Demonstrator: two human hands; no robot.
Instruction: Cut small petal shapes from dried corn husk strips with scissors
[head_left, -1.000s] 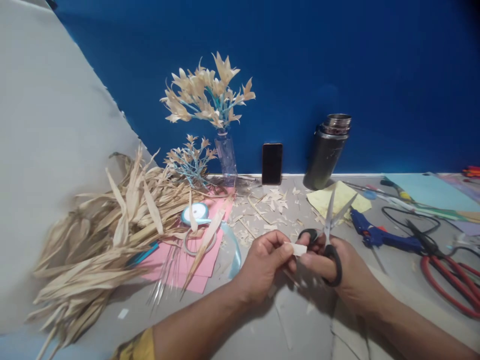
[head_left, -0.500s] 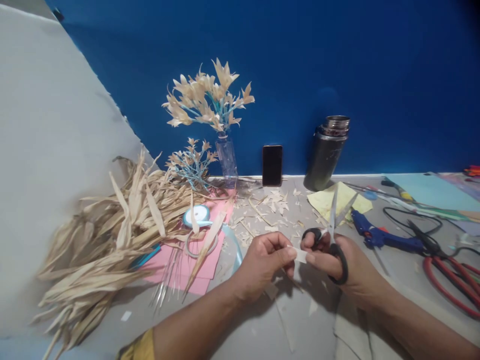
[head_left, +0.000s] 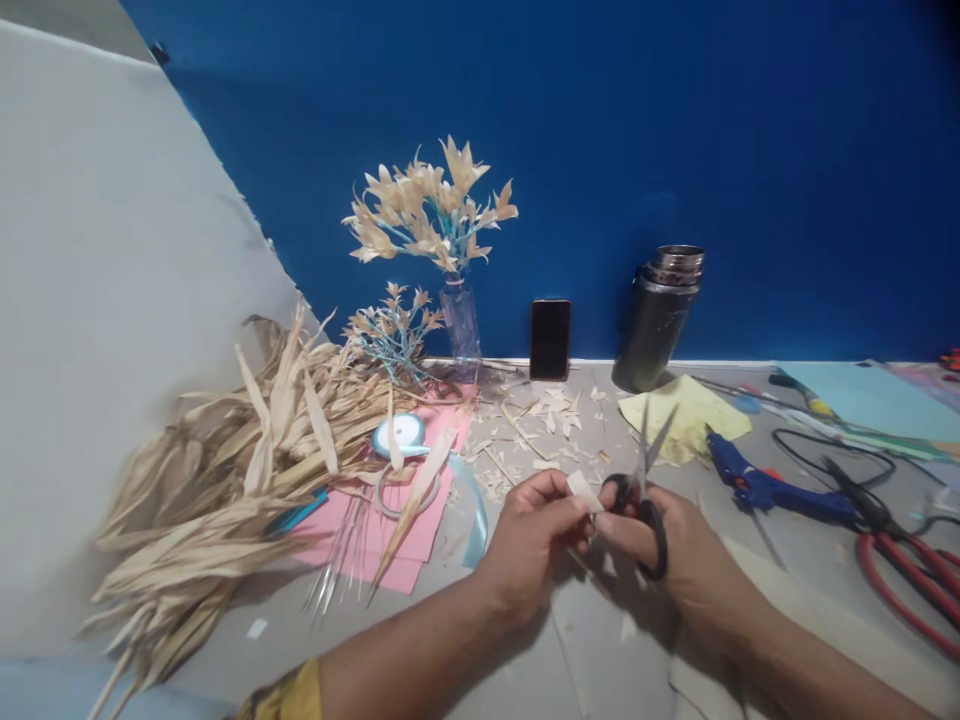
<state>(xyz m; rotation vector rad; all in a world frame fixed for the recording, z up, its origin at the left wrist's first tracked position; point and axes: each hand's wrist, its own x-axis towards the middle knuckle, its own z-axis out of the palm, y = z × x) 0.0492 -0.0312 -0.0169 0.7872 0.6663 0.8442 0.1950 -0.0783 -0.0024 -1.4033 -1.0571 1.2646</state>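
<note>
Between the thumb and fingers of my left hand (head_left: 536, 535) is a small pale piece of corn husk (head_left: 583, 492), its upper end tilted up and to the left. My right hand (head_left: 675, 560) has black-handled scissors (head_left: 643, 465) looped on its fingers, with the blades pointing up, away from me, and spread apart. The right thumb reaches over to the lower edge of the husk piece. Both hands are close together above the table, and a thin dark strip shows below the left fingers.
Left lies a heap of dry corn husks (head_left: 225, 480) beside pink paper (head_left: 405, 572), thin wires and a ribbon roll (head_left: 399, 434). Behind stand husk flowers (head_left: 431, 205) in a bottle, a phone (head_left: 550, 340) and a flask (head_left: 656, 320). Right are a blue glue gun (head_left: 787, 495) and red-handled cutters (head_left: 900, 575).
The husk piece has turned from lying level between both hands to standing tilted in my left fingers. The scissors have shifted left and lower. My view has moved slightly.
</note>
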